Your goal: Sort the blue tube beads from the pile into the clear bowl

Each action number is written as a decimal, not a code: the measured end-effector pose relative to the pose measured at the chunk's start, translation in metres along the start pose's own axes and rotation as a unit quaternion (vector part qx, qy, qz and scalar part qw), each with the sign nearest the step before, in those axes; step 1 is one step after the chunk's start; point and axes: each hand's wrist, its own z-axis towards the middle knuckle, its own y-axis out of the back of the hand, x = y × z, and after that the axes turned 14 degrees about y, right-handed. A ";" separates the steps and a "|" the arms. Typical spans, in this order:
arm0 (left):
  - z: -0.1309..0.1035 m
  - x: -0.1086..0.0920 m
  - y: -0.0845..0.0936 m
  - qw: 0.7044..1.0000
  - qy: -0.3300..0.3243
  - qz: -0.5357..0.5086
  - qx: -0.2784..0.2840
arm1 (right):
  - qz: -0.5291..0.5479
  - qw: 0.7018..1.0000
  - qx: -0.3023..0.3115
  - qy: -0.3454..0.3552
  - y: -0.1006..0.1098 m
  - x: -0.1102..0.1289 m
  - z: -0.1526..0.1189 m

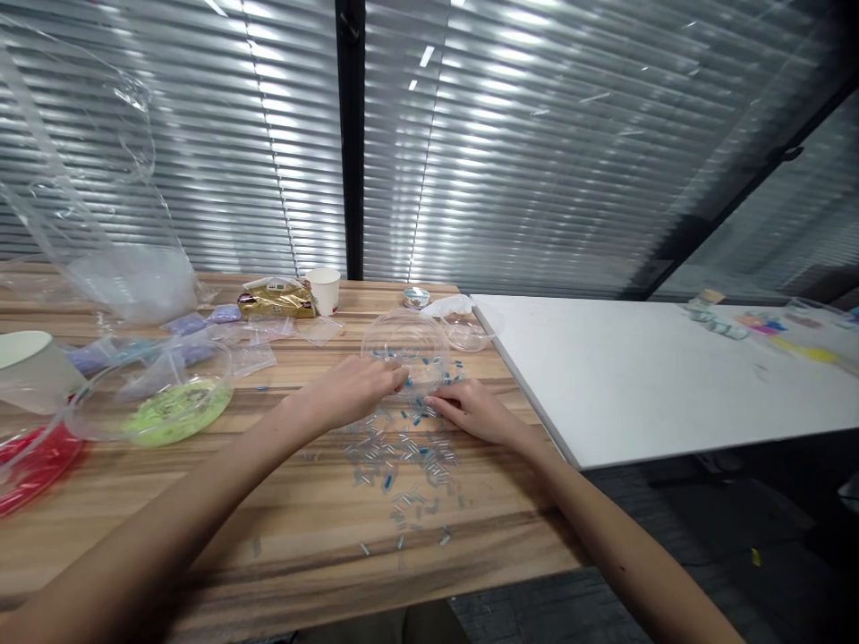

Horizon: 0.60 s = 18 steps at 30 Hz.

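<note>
Several small clear and blue tube beads lie scattered on the wooden table in front of me. My left hand rests fingers-down at the pile's far edge, fingertips bunched by the rim of a clear plastic bowl. My right hand lies on the beads to the right, fingers pointing left toward the other hand. Whether either hand pinches a bead is hidden by the fingers. A few blue beads sit inside the bowl.
At left stand a clear bowl of green beads, a container of red beads, a paper cup and plastic bags. Behind are a gold packet, white cup and small clear bowl. A white table adjoins right.
</note>
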 end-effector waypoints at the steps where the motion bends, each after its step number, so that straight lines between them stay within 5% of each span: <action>1: 0.000 0.001 -0.002 1.000 -0.002 -0.002 0.002 | -0.002 1.000 0.000 0.002 0.000 0.000 0.000; 5: 0.003 0.004 -0.007 1.000 -0.002 0.003 -0.002 | 0.003 1.000 0.001 0.004 0.001 0.001 0.000; 13: 0.012 0.007 -0.009 0.992 -0.032 0.027 -0.123 | 0.010 1.000 0.001 0.003 0.000 0.001 0.000; 18: 0.013 0.008 -0.017 0.992 -0.043 -0.027 -0.113 | 0.011 1.000 0.002 0.000 0.001 0.003 0.000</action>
